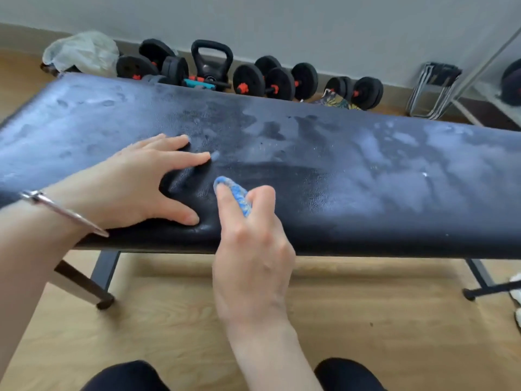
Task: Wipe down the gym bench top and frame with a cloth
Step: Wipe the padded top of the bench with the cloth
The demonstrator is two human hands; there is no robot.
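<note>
Left hand (146,187): flat, fingers spread, pressing bench top (366,170).
Right hand (251,249): clamped on bunched blue cloth (236,193), at pad's near edge.
Risk: small wad may smear pale dust w/o lifting it.
Risk 2: left palm could re-mark wiped patch; frame (104,272) below easily skipped.

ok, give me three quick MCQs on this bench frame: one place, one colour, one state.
1. Where is the left hand?
A) flat on the bench top
B) under the bench
C) lifted in the air

2. What colour is the cloth?
A) red
B) blue
C) yellow

3. What is the right hand doing?
A) lying open and empty
B) gripping the cloth
C) out of view

Key:
1 A: the fingers are spread straight on the black padding.
2 B: blue fabric shows between the fingers.
3 B: the fingers are curled round the cloth over the near edge.
</note>
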